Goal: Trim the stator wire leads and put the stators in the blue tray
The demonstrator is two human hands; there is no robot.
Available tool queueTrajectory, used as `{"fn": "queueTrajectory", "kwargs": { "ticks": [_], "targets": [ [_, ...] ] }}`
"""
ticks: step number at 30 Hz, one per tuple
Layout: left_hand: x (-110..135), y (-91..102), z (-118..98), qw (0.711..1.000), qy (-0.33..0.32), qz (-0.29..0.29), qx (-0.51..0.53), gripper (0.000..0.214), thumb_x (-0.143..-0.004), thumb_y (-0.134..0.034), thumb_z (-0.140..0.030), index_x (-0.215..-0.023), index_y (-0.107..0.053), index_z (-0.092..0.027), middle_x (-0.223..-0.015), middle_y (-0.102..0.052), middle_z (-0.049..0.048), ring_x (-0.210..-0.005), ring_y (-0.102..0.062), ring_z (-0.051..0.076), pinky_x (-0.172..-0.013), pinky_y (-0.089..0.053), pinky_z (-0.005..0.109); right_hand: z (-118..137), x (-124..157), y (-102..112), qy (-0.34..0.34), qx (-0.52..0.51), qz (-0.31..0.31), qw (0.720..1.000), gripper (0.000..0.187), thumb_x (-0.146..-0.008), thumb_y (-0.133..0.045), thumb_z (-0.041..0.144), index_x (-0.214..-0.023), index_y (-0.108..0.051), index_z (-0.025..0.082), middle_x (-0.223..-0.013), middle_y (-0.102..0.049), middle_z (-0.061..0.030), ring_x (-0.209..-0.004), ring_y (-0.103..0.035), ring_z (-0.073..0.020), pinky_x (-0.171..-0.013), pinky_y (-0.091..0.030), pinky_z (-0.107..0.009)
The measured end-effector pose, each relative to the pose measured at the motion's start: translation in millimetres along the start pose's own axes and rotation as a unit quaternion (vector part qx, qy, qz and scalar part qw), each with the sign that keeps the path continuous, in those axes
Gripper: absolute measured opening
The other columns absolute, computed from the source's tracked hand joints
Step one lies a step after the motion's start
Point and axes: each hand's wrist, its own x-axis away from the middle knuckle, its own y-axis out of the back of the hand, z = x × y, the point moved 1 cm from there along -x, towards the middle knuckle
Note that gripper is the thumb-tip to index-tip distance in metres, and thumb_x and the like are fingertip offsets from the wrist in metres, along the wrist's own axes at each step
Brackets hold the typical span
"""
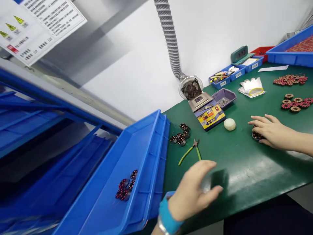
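My left hand (pixel 192 192), with a blue band at the wrist, is held above the table near the tray's edge. Its thumb and fingers are apart, and nothing can be made out between them. A pale gleam and a dark patch show behind it. On the right, my right hand (pixel 275 132) curls over a small round dark motor part (pixel 256 135) with a silvery rim, mostly hidden by the fingers. Green-handled cutting pliers (pixel 195 147) lie open beyond my left hand. Several similar motor parts (pixel 181 141) with copper-coloured dots stand beside them.
Left stands a blue tray (pixel 102 195) holding several motor parts (pixel 126 186). Behind the pliers are a yellow-and-blue soldering station (pixel 211 116), a cream round block (pixel 230 124), a purple dish (pixel 231 94) and a fume hose (pixel 168 36). White gloves (pixel 251 86) and wound cores (pixel 295 102) lie right.
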Motion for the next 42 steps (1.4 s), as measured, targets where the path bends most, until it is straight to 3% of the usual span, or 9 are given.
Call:
{"fn": "queueTrajectory", "kwargs": {
  "ticks": [3, 6, 9, 11, 18, 21, 28, 38, 42],
  "targets": [
    [-23.9, -45.5, 16.4, 0.972, 0.056, 0.103, 0.205, 0.061, -0.079, -0.085, -0.036, -0.131, -0.063, -0.015, -0.123, -0.071, 0.0156, -0.107, -0.070, 0.028, -0.097, -0.057, 0.044, 16.8, -8.3, 17.1, -0.003, -0.084, -0.027, 0.996, 0.016, -0.087, -0.061, 0.032, -0.097, -0.068, 0.024, -0.136, -0.065, -0.0176, -0.141, -0.047, -0.0455, -0.104, -0.043, -0.075],
    [-44.1, -76.5, 31.7, 0.862, 0.139, 0.048, 0.485, 0.080, -0.076, -0.086, -0.040, -0.144, -0.051, -0.016, -0.139, -0.062, 0.0203, -0.112, -0.070, 0.028, -0.091, -0.057, 0.039, 56.8, -32.3, 34.4, 0.003, -0.255, -0.084, 0.963, 0.023, -0.096, -0.059, 0.041, -0.116, -0.063, 0.029, -0.141, -0.062, -0.0128, -0.135, -0.055, -0.0368, -0.100, -0.054, -0.059],
    [-52.8, -89.9, 40.8, 0.729, 0.145, -0.014, 0.669, 0.063, -0.082, -0.079, -0.046, -0.132, -0.060, -0.013, -0.132, -0.068, 0.0171, -0.106, -0.072, 0.026, -0.088, -0.058, 0.036, 98.9, -60.1, 34.1, 0.034, -0.376, -0.120, 0.918, 0.026, -0.099, -0.059, 0.036, -0.124, -0.056, 0.033, -0.130, -0.066, -0.0095, -0.119, -0.066, -0.0290, -0.094, -0.060, -0.044],
    [-52.0, -92.4, 46.5, 0.690, 0.153, -0.054, 0.706, 0.056, -0.083, -0.079, -0.048, -0.122, -0.065, -0.011, -0.115, -0.074, 0.0160, -0.096, -0.074, 0.023, -0.082, -0.059, 0.033, 116.2, -71.5, 23.4, 0.029, -0.419, -0.127, 0.898, 0.027, -0.098, -0.060, 0.033, -0.125, -0.055, 0.033, -0.117, -0.069, -0.0072, -0.107, -0.069, -0.0271, -0.088, -0.061, -0.040],
    [-46.7, -100.2, 62.7, 0.734, 0.215, -0.094, 0.637, 0.066, -0.063, -0.100, -0.047, -0.107, -0.066, -0.011, -0.096, -0.073, 0.0107, -0.083, -0.072, 0.019, -0.074, -0.060, 0.027, 108.7, -62.9, -2.2, -0.051, -0.545, -0.034, 0.836, 0.054, -0.091, -0.077, 0.043, -0.139, -0.057, 0.031, -0.127, -0.070, -0.0066, -0.107, -0.072, -0.0256, -0.090, -0.063, -0.034],
    [-47.9, -98.7, 61.4, 0.736, 0.232, -0.115, 0.625, 0.066, -0.059, -0.102, -0.041, -0.104, -0.063, -0.013, -0.095, -0.069, 0.0065, -0.082, -0.070, 0.017, -0.073, -0.060, 0.026, 101.8, -62.3, 1.4, -0.028, -0.566, 0.000, 0.824, 0.031, -0.100, -0.068, 0.038, -0.131, -0.066, 0.036, -0.127, -0.070, -0.0024, -0.114, -0.070, -0.0220, -0.095, -0.060, -0.030],
    [-45.5, -95.5, 58.9, 0.742, 0.272, -0.100, 0.604, 0.062, -0.060, -0.095, -0.020, -0.106, -0.054, -0.015, -0.100, -0.065, 0.0038, -0.074, -0.071, 0.014, -0.065, -0.058, 0.021, 109.0, -66.5, 1.0, 0.015, -0.509, -0.075, 0.857, 0.010, -0.106, -0.056, 0.022, -0.105, -0.065, 0.026, -0.105, -0.070, 0.0002, -0.091, -0.069, -0.0099, -0.081, -0.054, -0.018],
    [-46.4, -95.1, 63.7, 0.740, 0.242, -0.063, 0.624, 0.064, -0.070, -0.098, -0.040, -0.110, -0.057, -0.012, -0.095, -0.071, 0.0067, -0.069, -0.071, 0.012, -0.058, -0.059, 0.018, 102.7, -65.2, 2.7, 0.009, -0.455, -0.052, 0.889, 0.012, -0.094, -0.055, 0.013, -0.087, -0.052, 0.022, -0.096, -0.063, -0.0005, -0.080, -0.062, -0.0115, -0.072, -0.049, -0.024],
    [-45.8, -93.7, 62.5, 0.741, 0.248, -0.074, 0.620, 0.064, -0.068, -0.099, -0.040, -0.108, -0.057, -0.012, -0.091, -0.071, 0.0048, -0.068, -0.071, 0.012, -0.059, -0.059, 0.019, 105.3, -66.5, 8.1, 0.019, -0.468, -0.062, 0.881, 0.006, -0.099, -0.055, 0.017, -0.101, -0.058, 0.022, -0.102, -0.067, -0.0030, -0.087, -0.066, -0.0144, -0.077, -0.051, -0.026]
  ]
}}
